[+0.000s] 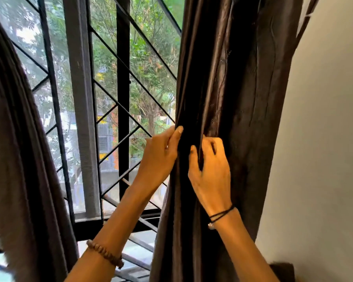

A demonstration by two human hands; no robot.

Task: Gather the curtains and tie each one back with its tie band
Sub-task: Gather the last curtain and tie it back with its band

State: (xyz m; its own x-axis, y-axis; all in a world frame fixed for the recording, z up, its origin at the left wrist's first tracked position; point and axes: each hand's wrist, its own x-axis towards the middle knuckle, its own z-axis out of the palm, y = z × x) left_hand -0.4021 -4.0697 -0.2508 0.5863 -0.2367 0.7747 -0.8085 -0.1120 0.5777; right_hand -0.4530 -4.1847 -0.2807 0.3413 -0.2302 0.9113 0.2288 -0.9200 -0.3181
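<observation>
A dark brown satin curtain (238, 82) hangs bunched at the right of the window, next to the wall. My left hand (161, 157) grips its left edge, thumb on the front of the folds and fingers behind. My right hand (210, 169) pinches a fold in the middle of the same curtain, just right of the left hand. A second dark curtain (16, 159) hangs at the far left, untouched. I see no tie band; a thin strip of the same fabric (306, 19) hangs at the top right.
The window (82, 110) has a black diagonal metal grille and a mesh screen, with trees and buildings outside. A cream wall (324, 139) stands right of the curtain. A dark object (281, 270) sits low at the bottom right.
</observation>
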